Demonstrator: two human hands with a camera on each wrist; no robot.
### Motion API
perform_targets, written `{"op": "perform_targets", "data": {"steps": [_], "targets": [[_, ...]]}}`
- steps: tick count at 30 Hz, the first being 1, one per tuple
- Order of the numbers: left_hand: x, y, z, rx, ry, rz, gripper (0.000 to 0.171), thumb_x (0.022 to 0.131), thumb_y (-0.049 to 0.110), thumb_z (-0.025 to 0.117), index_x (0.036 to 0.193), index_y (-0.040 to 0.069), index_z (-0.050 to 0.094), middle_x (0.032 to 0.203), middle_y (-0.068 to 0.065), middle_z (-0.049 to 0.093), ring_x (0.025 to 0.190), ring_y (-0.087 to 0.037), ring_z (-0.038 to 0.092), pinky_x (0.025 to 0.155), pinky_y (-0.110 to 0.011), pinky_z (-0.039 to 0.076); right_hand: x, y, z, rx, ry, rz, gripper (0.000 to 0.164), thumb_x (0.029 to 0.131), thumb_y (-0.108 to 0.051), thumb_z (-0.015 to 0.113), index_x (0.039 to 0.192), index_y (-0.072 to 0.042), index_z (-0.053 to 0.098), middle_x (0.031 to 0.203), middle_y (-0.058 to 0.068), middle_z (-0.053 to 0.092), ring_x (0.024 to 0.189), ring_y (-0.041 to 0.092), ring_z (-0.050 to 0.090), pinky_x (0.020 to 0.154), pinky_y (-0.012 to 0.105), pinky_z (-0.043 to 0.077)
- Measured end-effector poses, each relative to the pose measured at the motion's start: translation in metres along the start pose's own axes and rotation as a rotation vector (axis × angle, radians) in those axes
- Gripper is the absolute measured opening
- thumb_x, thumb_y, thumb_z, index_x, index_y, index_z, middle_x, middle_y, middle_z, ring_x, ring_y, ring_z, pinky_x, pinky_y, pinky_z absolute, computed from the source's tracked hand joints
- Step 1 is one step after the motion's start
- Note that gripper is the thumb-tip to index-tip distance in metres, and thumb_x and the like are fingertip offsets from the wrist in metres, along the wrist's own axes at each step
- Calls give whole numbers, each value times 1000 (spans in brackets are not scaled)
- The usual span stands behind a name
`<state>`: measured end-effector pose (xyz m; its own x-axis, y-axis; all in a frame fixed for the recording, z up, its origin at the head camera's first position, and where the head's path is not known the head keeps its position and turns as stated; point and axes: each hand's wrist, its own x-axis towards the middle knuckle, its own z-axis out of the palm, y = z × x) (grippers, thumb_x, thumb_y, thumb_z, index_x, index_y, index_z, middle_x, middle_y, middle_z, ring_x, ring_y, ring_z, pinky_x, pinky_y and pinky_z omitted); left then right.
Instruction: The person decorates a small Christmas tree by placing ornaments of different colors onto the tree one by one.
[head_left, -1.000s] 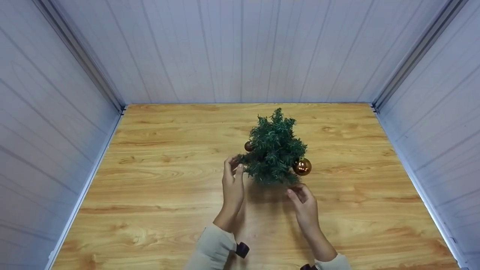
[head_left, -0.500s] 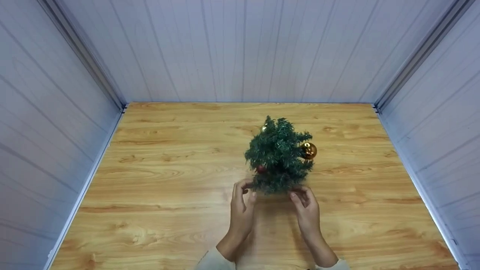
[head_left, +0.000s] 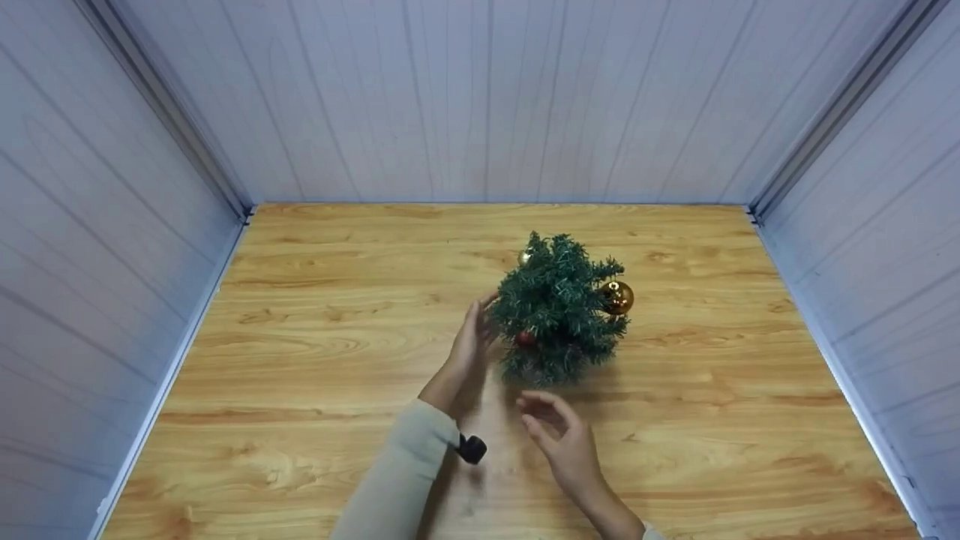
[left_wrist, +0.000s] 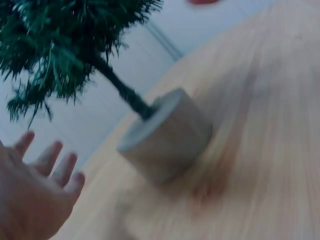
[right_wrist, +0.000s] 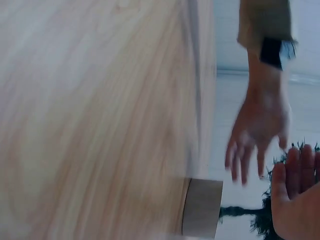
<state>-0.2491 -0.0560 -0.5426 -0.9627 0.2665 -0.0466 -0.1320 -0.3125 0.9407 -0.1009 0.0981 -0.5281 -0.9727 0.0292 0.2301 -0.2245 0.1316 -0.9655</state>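
Note:
A small artificial Christmas tree (head_left: 551, 300) stands upright on the table. Its round base (left_wrist: 170, 137) and thin trunk show in the left wrist view. An orange-gold bauble (head_left: 617, 298) hangs on its right side, a red bauble (head_left: 525, 339) low on the near side, and a paler gold bauble (head_left: 525, 257) near the top left. My left hand (head_left: 469, 341) is at the tree's left side, fingers extended and partly hidden by the branches. In front of the tree is my right hand (head_left: 568, 446), fingers loosely bent, nothing between them.
The wood-grain table (head_left: 315, 360) is bounded by a white panelled wall at the back (head_left: 450, 105) and side walls at left (head_left: 97, 247) and right (head_left: 862, 247). A black wrist strap (head_left: 472, 449) sits at the left sleeve.
The tree has turned, bringing the red bauble to the near side and the orange-gold one farther back. Lately my left hand moved up its left side; my right hand came away, leftward and nearer me.

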Motion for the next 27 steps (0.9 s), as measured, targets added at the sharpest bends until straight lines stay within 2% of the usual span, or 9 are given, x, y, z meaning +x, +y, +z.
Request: {"op": "perform_targets", "data": {"steps": [4, 8, 14, 17, 19, 21, 24, 26, 27], "targets": [[-9, 7, 11, -25, -1, 44, 64, 106, 50, 25, 155, 10, 25, 163, -16, 15, 149, -36, 18, 118, -53, 22, 4, 2, -5, 46, -18, 4, 32, 94, 1, 61, 124, 10, 57, 118, 31, 62, 109, 17, 65, 93, 24, 51], [-24, 10, 20, -64, 30, 108, 55, 109, 33, 24, 151, -3, 27, 157, -23, 27, 142, -39, 33, 115, -50, 30, 6, 2, -20, 42, 50, 78, 29, 96, -2, 60, 121, 12, 57, 120, 31, 62, 110, 18, 64, 94, 21, 49], [-58, -1, 36, -57, 21, 108, 51, 109, 24, 26, 149, -8, 28, 155, -26, 29, 141, -38, 34, 115, -48, 31, 10, -2, -47, -14, 203, 155, 31, 97, -3, 58, 126, 10, 55, 121, 24, 62, 106, 6, 62, 89, 18, 50], [-74, -9, 42, -26, 10, 116, 51, 108, 22, 27, 147, -11, 29, 153, -28, 31, 141, -37, 34, 115, -48, 30, 16, -3, -59, -23, 254, 139, 34, 98, -2, 56, 130, 10, 53, 126, 20, 60, 107, 1, 60, 89, 17, 50], [-80, -14, 43, -19, 40, 147, 48, 107, 19, 29, 143, -12, 35, 148, -29, 37, 137, -38, 39, 114, -50, 31, 22, -2, -66, 2, 279, 108, 35, 99, -2, 56, 131, 10, 52, 128, 17, 60, 109, 1, 60, 91, 18, 50], [-80, -16, 39, 18, 144, 191, 42, 106, 16, 32, 133, -12, 45, 135, -31, 48, 128, -41, 46, 110, -52, 34, 25, -1, -69, 37, 306, 77, 35, 99, -2, 55, 131, 11, 52, 127, 14, 60, 111, 4, 60, 93, 19, 50], [-64, -10, 26, 48, 295, 168, 39, 107, 28, 34, 129, 2, 52, 131, -22, 52, 125, -40, 45, 108, -57, 32, 19, -1, -64, 94, 365, 42, 37, 100, -3, 53, 135, 9, 47, 129, 13, 55, 115, 11, 58, 93, 21, 50], [-45, 0, 17, 68, 328, 114, 44, 106, 41, 31, 134, 13, 50, 138, -15, 48, 132, -39, 39, 111, -57, 29, 11, 0, -54, 117, 385, 36, 43, 100, -3, 51, 140, 6, 39, 134, 16, 47, 121, 19, 53, 97, 22, 48], [-35, 5, 13, 64, 299, 79, 49, 105, 49, 29, 139, 19, 46, 145, -10, 44, 137, -35, 35, 114, -56, 25, 6, 0, -48, 117, 386, 36, 46, 100, -3, 50, 143, 3, 36, 137, 17, 43, 124, 24, 50, 98, 23, 47]]}}
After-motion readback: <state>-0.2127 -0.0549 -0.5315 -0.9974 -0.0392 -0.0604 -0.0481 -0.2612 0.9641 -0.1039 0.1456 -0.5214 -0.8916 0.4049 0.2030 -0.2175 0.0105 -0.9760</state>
